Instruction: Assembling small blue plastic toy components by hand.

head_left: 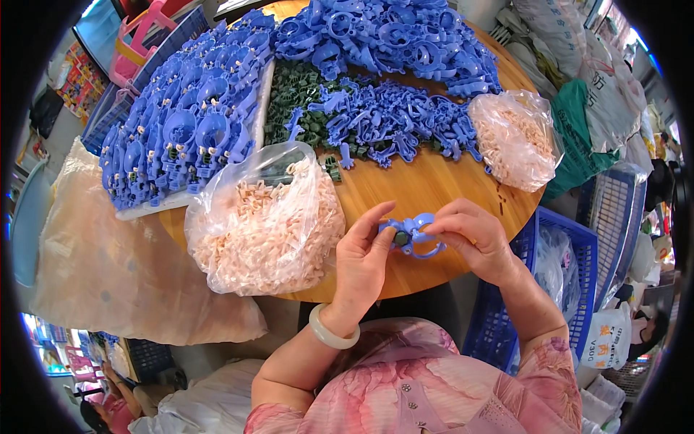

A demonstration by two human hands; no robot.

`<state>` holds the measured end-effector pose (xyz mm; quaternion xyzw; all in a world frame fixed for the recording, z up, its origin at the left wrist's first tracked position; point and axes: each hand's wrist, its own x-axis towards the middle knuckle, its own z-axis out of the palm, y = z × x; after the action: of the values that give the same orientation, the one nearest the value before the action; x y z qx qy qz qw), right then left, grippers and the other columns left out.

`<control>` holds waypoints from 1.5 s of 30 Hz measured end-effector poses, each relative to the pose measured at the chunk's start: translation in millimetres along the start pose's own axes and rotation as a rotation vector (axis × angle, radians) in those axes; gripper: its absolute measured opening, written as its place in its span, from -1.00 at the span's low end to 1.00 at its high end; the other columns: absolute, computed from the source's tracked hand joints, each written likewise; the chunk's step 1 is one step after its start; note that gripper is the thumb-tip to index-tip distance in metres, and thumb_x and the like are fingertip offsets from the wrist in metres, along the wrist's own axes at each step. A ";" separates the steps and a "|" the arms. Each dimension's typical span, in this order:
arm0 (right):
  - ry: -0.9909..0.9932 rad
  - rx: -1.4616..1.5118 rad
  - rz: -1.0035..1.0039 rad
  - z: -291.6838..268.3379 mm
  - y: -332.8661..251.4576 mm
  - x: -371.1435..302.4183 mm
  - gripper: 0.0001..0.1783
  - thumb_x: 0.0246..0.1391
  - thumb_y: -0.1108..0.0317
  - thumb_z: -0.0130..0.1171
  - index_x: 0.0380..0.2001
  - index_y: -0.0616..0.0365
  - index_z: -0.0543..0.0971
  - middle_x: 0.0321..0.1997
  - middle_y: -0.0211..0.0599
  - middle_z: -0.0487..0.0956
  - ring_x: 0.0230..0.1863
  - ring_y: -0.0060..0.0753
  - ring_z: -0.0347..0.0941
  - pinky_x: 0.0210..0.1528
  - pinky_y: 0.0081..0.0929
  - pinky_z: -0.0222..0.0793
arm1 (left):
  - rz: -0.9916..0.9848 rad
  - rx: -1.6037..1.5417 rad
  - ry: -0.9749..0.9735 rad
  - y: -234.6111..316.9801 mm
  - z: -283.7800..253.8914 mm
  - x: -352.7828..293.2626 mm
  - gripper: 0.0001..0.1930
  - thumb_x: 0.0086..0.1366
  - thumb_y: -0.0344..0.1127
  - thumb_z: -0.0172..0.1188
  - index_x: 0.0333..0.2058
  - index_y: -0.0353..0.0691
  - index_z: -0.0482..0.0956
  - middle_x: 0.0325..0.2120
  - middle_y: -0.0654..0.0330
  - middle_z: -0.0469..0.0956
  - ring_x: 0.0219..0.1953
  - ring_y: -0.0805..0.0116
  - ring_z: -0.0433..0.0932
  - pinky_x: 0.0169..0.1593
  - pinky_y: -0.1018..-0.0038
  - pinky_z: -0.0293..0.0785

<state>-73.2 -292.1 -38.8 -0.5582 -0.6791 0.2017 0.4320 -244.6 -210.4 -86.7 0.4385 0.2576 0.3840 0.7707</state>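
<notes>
Over the near edge of the round wooden table, both hands hold one blue plastic toy part (pixel 423 248) with a ring at its right side and a dark green piece (pixel 401 238) set in its left end. My left hand (pixel 366 246), with a pale bangle on its wrist, pinches the left end between thumb and finger. At the other end, the fingers of my right hand (pixel 473 235) are closed on the part's upper right. Whether a small piece sits between those right fingertips is too small to tell. A clear bag of small cream pieces (pixel 267 231) stands just left of my left hand.
Rows of assembled blue parts (pixel 195 108) fill a white board at the left. Behind lie loose blue parts (pixel 390 36), small blue pieces (pixel 397 116) and dark green pieces (pixel 293 94). A second bag of cream pieces (pixel 513 137) sits right, above a blue crate (pixel 499 311).
</notes>
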 end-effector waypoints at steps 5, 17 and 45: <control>-0.039 -0.028 -0.002 -1.1 1.6 -0.8 -0.71 -0.09 0.67 0.15 -0.27 0.13 0.58 -0.30 -0.27 0.50 -0.23 -0.26 0.45 -0.23 -0.47 0.40 | 0.013 0.034 -0.004 -0.7 -0.3 -0.8 -0.66 0.30 -0.56 0.01 0.06 -0.30 0.40 -0.29 0.31 0.46 -0.28 0.62 0.42 -0.16 0.68 0.40; 0.042 -0.052 0.160 4.7 -4.3 6.0 -0.88 0.04 0.53 0.14 -0.30 0.21 0.55 -0.34 -0.28 0.48 -0.34 -0.32 0.44 -0.32 -0.52 0.36 | 0.021 0.136 0.023 0.4 1.6 0.9 -0.69 0.29 -0.53 0.04 0.03 -0.33 0.43 -0.36 0.33 0.46 -0.33 0.62 0.41 -0.23 0.68 0.41; -0.095 -0.510 -0.177 -4.6 -8.7 16.7 -0.73 -0.18 0.44 0.30 -0.30 0.18 0.57 -0.35 -0.24 0.53 -0.35 -0.16 0.47 -0.32 -0.35 0.40 | -0.015 0.083 0.027 -6.4 2.3 5.5 -0.73 0.28 -0.52 0.06 -0.04 -0.36 0.46 -0.46 0.30 0.49 -0.44 0.64 0.42 -0.38 0.67 0.42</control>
<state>-74.7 -280.0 -23.7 -0.5774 -0.7736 0.0116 0.2608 -237.4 -209.1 -91.6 0.4628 0.2867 0.3732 0.7512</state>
